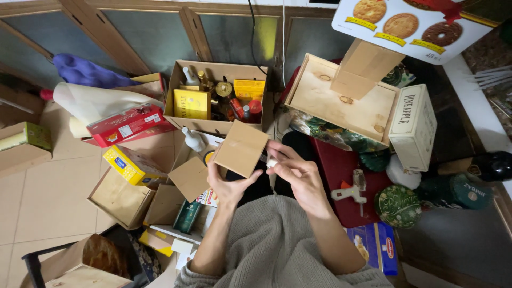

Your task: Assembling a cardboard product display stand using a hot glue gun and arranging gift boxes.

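Currently, the left hand (230, 184) is gripping the flat brown cardboard square (241, 148) by its lower edge, above the lap; the right hand (298, 173) is pinching a small white piece (272, 162) beside it. Likely light, bendable: hold edges.

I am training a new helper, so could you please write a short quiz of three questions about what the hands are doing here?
1. True or false: the left hand holds a small brown cardboard box.
2. What does the right hand pinch: A) a small white piece, B) a green tin, C) a red box?
3. What colour is the sleeve?

Key: 1 true; 2 A; 3 grey.
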